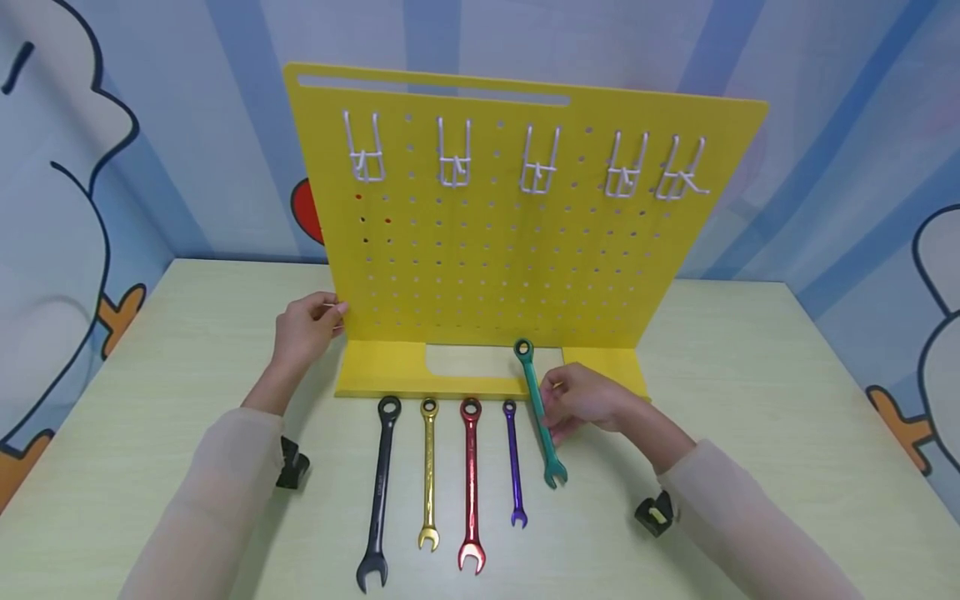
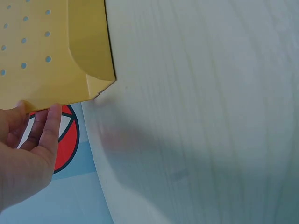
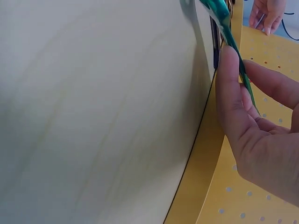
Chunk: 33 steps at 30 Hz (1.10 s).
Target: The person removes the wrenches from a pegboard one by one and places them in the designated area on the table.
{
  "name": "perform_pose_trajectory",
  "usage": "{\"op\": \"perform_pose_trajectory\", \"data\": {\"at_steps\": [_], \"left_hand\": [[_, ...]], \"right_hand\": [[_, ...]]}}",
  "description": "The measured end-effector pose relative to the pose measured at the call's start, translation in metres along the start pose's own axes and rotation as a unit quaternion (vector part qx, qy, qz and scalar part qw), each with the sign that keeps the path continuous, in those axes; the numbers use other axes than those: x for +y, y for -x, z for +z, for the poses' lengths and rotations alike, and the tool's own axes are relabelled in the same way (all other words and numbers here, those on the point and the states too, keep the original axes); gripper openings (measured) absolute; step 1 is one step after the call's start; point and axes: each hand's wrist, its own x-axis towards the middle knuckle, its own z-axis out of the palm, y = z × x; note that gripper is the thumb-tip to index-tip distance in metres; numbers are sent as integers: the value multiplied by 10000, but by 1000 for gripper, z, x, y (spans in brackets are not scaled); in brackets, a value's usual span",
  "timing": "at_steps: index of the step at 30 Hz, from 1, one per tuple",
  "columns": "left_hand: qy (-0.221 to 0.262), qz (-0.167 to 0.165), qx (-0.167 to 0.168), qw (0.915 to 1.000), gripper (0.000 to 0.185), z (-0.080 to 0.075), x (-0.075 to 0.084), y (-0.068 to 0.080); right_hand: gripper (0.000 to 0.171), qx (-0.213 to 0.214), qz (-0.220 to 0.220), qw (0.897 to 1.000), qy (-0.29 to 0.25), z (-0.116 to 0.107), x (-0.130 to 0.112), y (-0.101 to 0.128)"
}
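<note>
Lowest in the head view, two pale sleeves enter from the bottom corners of the frame, each with a small black wrist camera beside it on the surface (image 1: 750, 350). Just above them, at bottom centre, four wrenches lie side by side, ring ends pointing up the frame: a black wrench (image 1: 380, 492), a gold wrench (image 1: 428, 475), a red wrench (image 1: 471, 483) and a shorter purple wrench (image 1: 514, 462).

To the right of the purple one, the right hand (image 1: 585, 402) holds the green wrench (image 1: 538, 412). Its fingers (image 3: 231, 88) are curled round the middle of the shaft, thumb on one side and fingers on the other, as the right wrist view shows. The wrench is tilted, its ring end up over the yellow foot of the board and its open end down near the surface, just right of the purple wrench; whether that end touches the surface cannot be told.

The left hand (image 1: 303, 327) is at centre left, gripping the left edge of the pegboard (image 1: 510, 250) low down; the left wrist view shows the thumb in front and the fingers (image 2: 49, 130) behind the panel.

The pegboard stands upright in the middle of the frame. Five white hooks (image 1: 453, 158) hang in a row across its top, all bare.
</note>
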Motion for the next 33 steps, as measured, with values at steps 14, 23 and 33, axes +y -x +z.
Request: {"op": "perform_pose_trajectory", "data": {"at_steps": [14, 23, 33], "left_hand": [[-4, -96, -37, 9999, 35, 0, 0, 0], [16, -57, -34, 10000, 34, 1, -1, -1], [61, -98, -43, 9999, 35, 1, -1, 0]], "right_hand": [[16, -132, 209, 9996, -130, 0, 16, 15], [18, -236, 201, 9991, -304, 4, 26, 26], [18, -437, 187, 9981, -397, 11, 32, 40]]}}
